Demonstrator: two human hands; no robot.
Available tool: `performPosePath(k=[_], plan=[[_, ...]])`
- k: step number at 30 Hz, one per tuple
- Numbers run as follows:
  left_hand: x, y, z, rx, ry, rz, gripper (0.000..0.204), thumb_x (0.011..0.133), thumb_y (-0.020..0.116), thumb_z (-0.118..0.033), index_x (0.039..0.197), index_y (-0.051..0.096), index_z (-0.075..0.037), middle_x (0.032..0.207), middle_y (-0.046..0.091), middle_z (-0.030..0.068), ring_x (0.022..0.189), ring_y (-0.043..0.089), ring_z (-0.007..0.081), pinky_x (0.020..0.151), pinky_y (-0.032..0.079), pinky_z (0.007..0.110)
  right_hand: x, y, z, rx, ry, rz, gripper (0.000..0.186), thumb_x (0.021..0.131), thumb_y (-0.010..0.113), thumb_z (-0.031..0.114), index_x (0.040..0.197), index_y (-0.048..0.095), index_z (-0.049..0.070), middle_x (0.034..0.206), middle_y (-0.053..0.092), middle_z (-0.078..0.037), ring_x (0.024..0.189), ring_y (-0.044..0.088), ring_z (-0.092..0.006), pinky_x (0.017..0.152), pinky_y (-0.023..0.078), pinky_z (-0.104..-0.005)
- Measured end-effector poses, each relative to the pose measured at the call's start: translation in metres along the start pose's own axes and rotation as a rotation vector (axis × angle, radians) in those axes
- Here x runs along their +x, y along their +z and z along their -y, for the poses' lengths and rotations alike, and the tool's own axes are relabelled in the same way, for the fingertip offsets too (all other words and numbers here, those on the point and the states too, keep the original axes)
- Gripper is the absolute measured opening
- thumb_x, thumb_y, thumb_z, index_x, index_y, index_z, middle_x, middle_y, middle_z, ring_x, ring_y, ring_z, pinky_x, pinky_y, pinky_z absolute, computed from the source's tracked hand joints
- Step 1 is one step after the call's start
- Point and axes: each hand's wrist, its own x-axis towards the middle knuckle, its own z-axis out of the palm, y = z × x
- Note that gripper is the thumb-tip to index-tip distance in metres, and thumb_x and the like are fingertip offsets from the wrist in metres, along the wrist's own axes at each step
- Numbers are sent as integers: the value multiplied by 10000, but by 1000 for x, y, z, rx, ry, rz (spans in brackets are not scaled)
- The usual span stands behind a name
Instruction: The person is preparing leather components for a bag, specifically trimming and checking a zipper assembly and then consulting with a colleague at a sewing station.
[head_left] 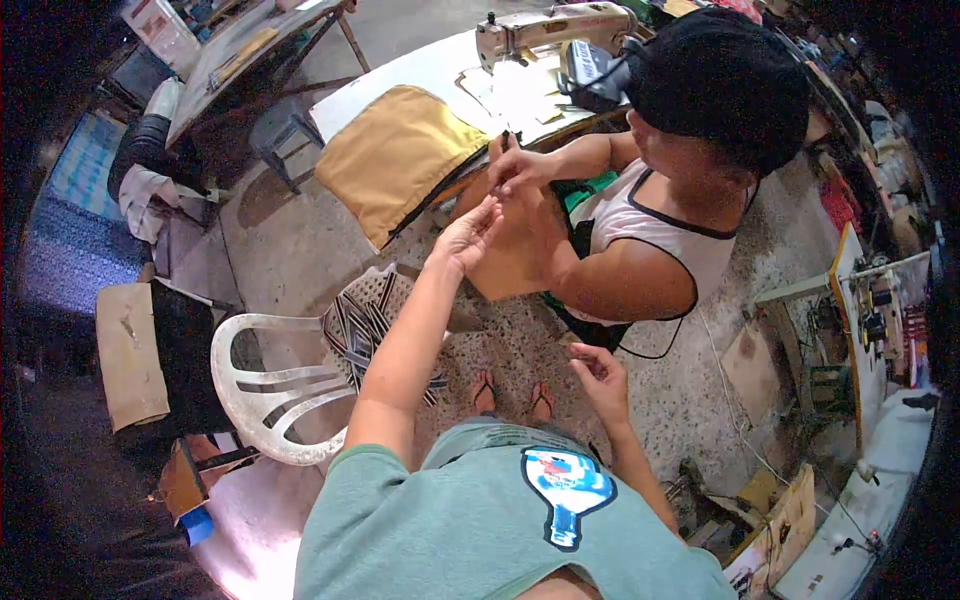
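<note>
Two hands work apart: the left hand (pixel 466 233), fingers loosely spread, reaches the tan leather piece (pixel 515 255) a seated co-worker holds before the sewing table's front edge; the right hand (pixel 600 375) curls, contents unclear. A mistimed handover could drop it.

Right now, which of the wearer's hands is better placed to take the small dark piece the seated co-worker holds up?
Left. The left hand is stretched out, fingers open, just below the co-worker's hand and the small dark piece. The right hand hangs back near the body, fingers curled.
</note>
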Motion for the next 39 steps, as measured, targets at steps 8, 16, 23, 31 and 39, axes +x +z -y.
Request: performPosePath(k=[8, 16, 23, 31, 39], plan=[[-3, 4, 10, 97, 111, 106, 194, 838, 579, -120, 980, 584, 11, 939, 605, 82, 852, 597, 160, 799, 521, 273, -6, -3, 13, 62, 117, 31, 217, 802, 591, 12, 1019, 596, 13, 943, 625, -54, 854, 585, -109, 763, 463, -226], [-51, -135, 78, -121, -274, -42, 150, 838, 578, -141, 946, 616, -44, 833, 636, 56, 771, 604, 159, 741, 508, 295, -9, 3, 14, 79, 146, 161, 194, 808, 590, 29, 1000, 603, 1, 928, 630, -53, 855, 587, -114, 763, 459, -226], [-102, -176, 97, -104, -216, -396, 140, 828, 577, -137, 938, 619, -62, 830, 638, 61, 756, 605, 175, 740, 508, 314, -5, 5, 10, 36, 205, 208, 193, 813, 586, 38, 1002, 606, 6, 922, 630, -50, 845, 582, -105, 758, 461, -224], [-116, -165, 107, -27, -154, -435, 157, 833, 573, -154, 962, 605, -71, 856, 621, 57, 776, 592, 172, 738, 499, 306, 3, 10, 15, 21, 126, 260, 190, 813, 592, 59, 997, 617, 19, 902, 634, -42, 806, 575, -89, 710, 455, -212], [-125, -165, 122, 33, -171, -486, 185, 828, 581, -169, 987, 596, -77, 888, 614, 65, 805, 587, 179, 736, 494, 316, 5, 10, 9, -16, 104, 266, 191, 801, 607, 66, 986, 627, 25, 877, 639, -35, 774, 571, -79, 685, 454, -213]])
